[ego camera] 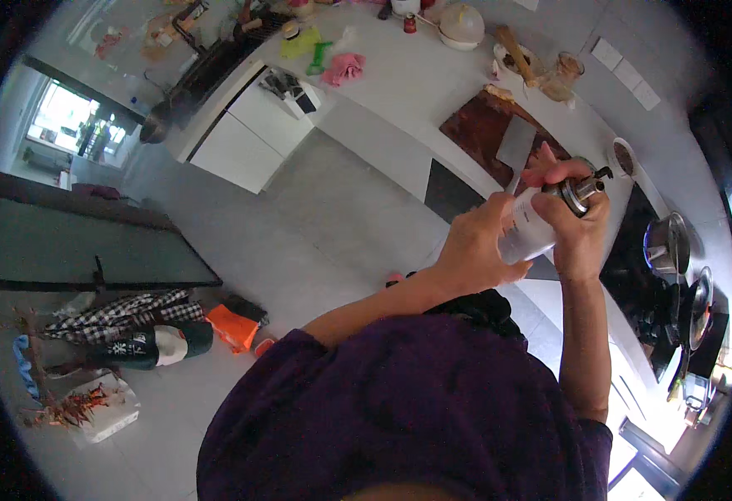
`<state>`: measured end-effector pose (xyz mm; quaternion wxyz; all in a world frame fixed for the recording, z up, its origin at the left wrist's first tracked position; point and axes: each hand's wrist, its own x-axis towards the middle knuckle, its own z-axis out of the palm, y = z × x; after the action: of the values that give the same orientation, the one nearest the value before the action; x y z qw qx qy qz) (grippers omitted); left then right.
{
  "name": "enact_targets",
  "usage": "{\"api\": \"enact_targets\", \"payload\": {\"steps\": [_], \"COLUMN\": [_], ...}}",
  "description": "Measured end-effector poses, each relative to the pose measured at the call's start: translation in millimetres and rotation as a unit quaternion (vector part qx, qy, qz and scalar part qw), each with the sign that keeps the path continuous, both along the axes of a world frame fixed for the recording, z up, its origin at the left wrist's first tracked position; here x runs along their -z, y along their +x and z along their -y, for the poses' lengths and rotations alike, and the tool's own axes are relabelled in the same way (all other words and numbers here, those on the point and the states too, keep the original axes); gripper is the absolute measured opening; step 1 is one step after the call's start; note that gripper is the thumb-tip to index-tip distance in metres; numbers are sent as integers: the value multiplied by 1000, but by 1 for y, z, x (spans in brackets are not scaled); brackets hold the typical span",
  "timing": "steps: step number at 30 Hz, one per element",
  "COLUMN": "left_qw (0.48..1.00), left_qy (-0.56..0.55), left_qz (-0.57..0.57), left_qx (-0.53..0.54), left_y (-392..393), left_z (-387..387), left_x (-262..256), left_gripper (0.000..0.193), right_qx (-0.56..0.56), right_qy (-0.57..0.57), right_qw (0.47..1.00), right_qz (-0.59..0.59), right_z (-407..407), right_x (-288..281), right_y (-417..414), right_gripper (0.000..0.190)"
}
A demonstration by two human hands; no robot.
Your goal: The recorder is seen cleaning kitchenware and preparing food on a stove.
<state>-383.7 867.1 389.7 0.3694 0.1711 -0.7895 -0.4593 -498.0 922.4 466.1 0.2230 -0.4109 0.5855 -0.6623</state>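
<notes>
Both of my hands are on a clear bottle (521, 241) with a metal spout cap (579, 193), held tilted above the counter's front edge. My left hand (475, 235) grips its lower body. Around the neck, just below the cap, my right hand (576, 235) is closed with the thumb across the near side. Beyond the bottle lies a dark red-brown cutting board (475, 134) with a cleaver (516, 143) flat on it. A pink lump (547, 166) shows behind the bottle's top; what it is I cannot tell.
A steel pot (666, 241) stands on the black cooktop (629, 250) at right, near a glass-lidded pan (701, 307). A small bowl (624, 155) sits behind the board. A pink cloth (344, 69) lies on the far counter. Bags and a box (112, 419) are on the floor at left.
</notes>
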Motion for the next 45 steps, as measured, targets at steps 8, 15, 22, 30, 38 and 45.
{"api": "enact_targets", "payload": {"steps": [8, 15, 22, 30, 38, 45], "left_qw": [994, 970, 967, 974, 935, 918], "left_qy": [71, 180, 247, 159, 291, 290], "left_qz": [24, 8, -5, 120, 4, 32], "left_qx": [81, 166, 70, -106, -201, -269], "left_y": [22, 47, 91, 141, 155, 131], "left_z": [30, 71, 127, 203, 287, 364], "left_x": [-5, 12, 33, 52, 79, 61], "left_gripper": [67, 68, 62, 57, 69, 78], "right_qx": [-98, -131, -235, -182, -187, -83], "right_qy": [0, 51, -10, 96, 182, 284], "right_qw": [995, 990, 919, 954, 936, 902], "right_qz": [13, 15, 317, 219, 236, 314], "right_z": [26, 71, 146, 253, 434, 562], "right_x": [-4, 0, 48, 141, 221, 305], "right_y": [6, 29, 54, 46, 49, 53], "right_gripper": [16, 15, 70, 39, 33, 21]}}
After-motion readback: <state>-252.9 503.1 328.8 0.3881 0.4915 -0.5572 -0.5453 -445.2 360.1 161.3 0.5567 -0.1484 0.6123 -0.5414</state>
